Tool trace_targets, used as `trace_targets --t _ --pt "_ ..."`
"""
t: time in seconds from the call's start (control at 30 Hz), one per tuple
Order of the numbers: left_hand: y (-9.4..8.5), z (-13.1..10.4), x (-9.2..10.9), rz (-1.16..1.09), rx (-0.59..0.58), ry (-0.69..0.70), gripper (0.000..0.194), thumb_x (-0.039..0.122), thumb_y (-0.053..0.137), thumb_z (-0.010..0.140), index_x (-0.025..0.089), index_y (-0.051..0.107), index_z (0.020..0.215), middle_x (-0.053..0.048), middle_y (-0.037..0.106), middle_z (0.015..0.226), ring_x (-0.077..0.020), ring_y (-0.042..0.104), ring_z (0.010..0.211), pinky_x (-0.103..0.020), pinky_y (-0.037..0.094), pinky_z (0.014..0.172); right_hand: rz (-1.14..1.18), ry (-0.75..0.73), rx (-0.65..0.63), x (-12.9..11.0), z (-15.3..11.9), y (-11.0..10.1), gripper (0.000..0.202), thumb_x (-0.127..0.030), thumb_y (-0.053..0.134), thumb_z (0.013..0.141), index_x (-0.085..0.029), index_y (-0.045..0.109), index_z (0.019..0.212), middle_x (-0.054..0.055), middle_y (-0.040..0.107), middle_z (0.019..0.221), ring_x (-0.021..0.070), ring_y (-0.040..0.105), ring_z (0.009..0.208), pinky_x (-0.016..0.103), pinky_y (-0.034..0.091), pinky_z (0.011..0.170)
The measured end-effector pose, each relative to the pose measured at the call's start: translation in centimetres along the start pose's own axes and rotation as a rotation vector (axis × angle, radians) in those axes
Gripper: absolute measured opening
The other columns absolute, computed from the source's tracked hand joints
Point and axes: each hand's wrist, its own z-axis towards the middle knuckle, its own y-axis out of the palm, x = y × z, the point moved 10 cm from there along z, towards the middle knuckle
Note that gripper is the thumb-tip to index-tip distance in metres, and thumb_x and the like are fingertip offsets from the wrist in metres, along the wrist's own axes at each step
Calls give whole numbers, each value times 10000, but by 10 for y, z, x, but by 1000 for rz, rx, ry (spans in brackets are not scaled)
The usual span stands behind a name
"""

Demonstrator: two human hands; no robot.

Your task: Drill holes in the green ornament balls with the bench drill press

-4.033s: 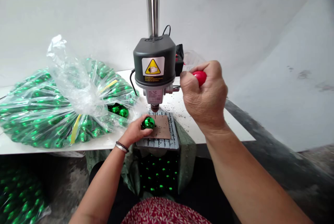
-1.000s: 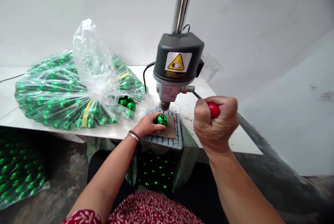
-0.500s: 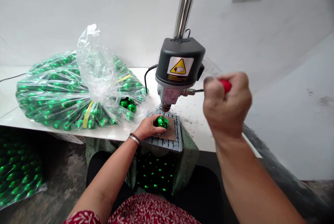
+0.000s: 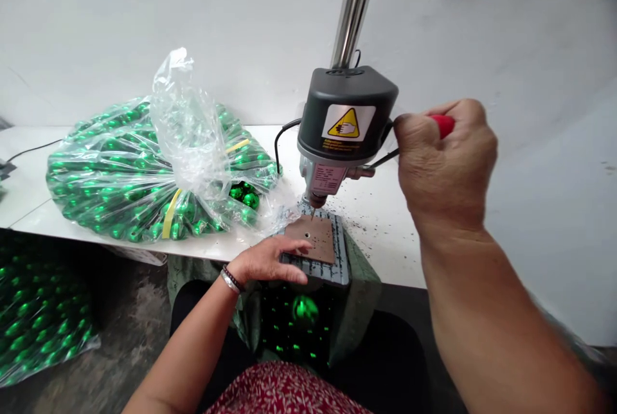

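My left hand [image 4: 272, 261] is open at the front left of the drill press base, fingers spread and nothing in them. A brown square plate [image 4: 321, 240] with a small hole lies on the grey ridged base [image 4: 341, 260]. Just below the base's front edge, a green shiny ball [image 4: 305, 309] hangs in the air over more green balls. My right hand [image 4: 446, 170] is wrapped round the red-knobbed lever [image 4: 442, 126] of the drill press [image 4: 351, 118]. The thin bit [image 4: 313, 213] stands above the plate.
A clear plastic bag [image 4: 116, 176] full of green balls lies on the white table [image 4: 29, 205] at the left. Another bag of green balls [image 4: 43, 317] is at the lower left. Dark shavings [image 4: 366, 234] are scattered right of the base.
My left hand has let go of the green ball, which has left the plate and is now below the front edge. My right hand has moved up with the lever.
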Motion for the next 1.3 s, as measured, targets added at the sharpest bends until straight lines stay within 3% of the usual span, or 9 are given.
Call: trace_targets --t 0.17,0.27,0.37,0.6,0.7,0.87,1.03,1.13,1.3 --pt "-97 7 -19 554 526 -282 365 214 547 1007 159 756 1301 -154 781 1281 -279 720 1172 -418 538 1081 30 -90 26 4 2 -2 219 -214 659 851 -230 463 756 -74 506 652 114 462 642 328 445 697" --pt "-133 19 -39 866 491 -572 399 153 495 979 111 742 1290 -219 734 1349 -338 684 1268 -455 515 1100 50 -135 17 5 1 -1 181 -269 643 865 -228 485 788 -61 542 687 123 488 660 359 500 726" --pt "-141 28 -61 918 354 -750 398 303 586 960 113 729 1279 -241 730 1348 -394 682 1270 -477 530 1041 57 -119 16 7 -1 0 195 -295 639 863 -230 474 781 -62 519 688 117 466 660 347 493 724" --pt "-111 37 -66 893 230 -626 532 235 683 883 228 650 1414 -167 735 1371 -352 702 1258 -473 493 1081 94 -103 47 5 -1 -1 238 -291 648 842 -241 437 743 -64 460 653 104 408 639 294 394 648" --pt "-104 28 -52 814 308 -533 582 208 686 874 226 611 1451 -169 687 1443 -333 688 1271 -441 519 1059 109 -49 22 7 0 1 249 -286 659 837 -244 431 749 -65 461 664 108 404 644 289 375 644" --pt "-92 -15 -24 39 628 -190 618 378 769 827 222 619 1406 -95 713 1333 -281 685 1162 -407 537 1044 105 40 3 8 -1 2 284 -223 699 824 -241 430 734 -64 470 665 114 421 661 298 362 670" --pt "-24 -24 -41 -995 454 -147 698 588 847 734 226 630 1290 -59 728 1038 -157 655 763 -307 548 738 139 -5 25 7 -1 0 271 -211 688 811 -243 432 729 -75 465 636 106 410 642 290 347 645" --pt "-3 -18 -45 -1204 421 -163 756 543 939 662 253 619 1282 -36 725 1010 -135 646 730 -274 525 699 137 -54 13 9 -1 2 242 -251 681 819 -241 450 746 -65 481 653 111 411 661 301 362 654" --pt "6 -9 -53 -1229 406 -266 575 486 905 737 230 601 1153 -43 733 1016 -149 693 788 -252 531 680 131 -106 15 14 -2 4 240 -360 637 888 -252 443 797 -56 475 707 121 429 658 300 399 651"
